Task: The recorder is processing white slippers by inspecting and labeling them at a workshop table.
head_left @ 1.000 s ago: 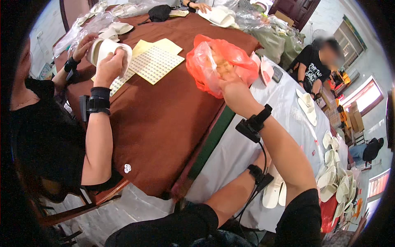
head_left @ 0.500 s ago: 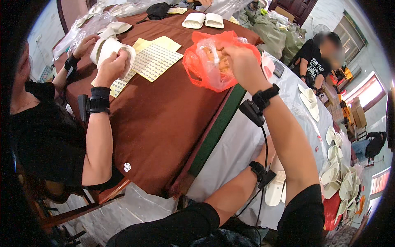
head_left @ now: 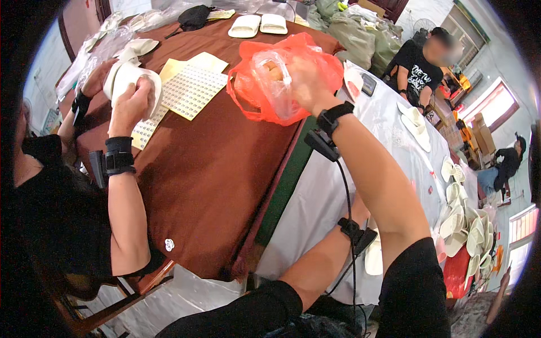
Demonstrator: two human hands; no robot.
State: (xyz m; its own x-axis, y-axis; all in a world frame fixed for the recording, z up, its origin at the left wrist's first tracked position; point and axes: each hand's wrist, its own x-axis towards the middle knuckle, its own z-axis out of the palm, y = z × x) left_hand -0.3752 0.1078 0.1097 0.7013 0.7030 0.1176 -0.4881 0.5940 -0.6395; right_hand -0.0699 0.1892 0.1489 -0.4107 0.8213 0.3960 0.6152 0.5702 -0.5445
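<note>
My right hand [head_left: 307,81] is raised over the brown table [head_left: 214,186] and grips a red plastic bag [head_left: 248,98] with a clear bag [head_left: 270,76] bunched inside it. Brownish items show through the clear plastic. My left forearm reaches across low by the table's white-draped side. My left hand [head_left: 362,209] is mostly hidden behind my right forearm, next to a white slipper [head_left: 373,260]; what it holds is hidden.
A person in black at the left presses a white slipper [head_left: 132,84] with both hands, beside yellow sticker sheets [head_left: 191,90]. A pair of white slippers [head_left: 259,23] lies at the far table edge. Many more slippers [head_left: 462,225] lie at the right, where other people sit.
My right hand has lifted the red bag higher off the table and closer to me. The person at the left keeps working on the slipper.
</note>
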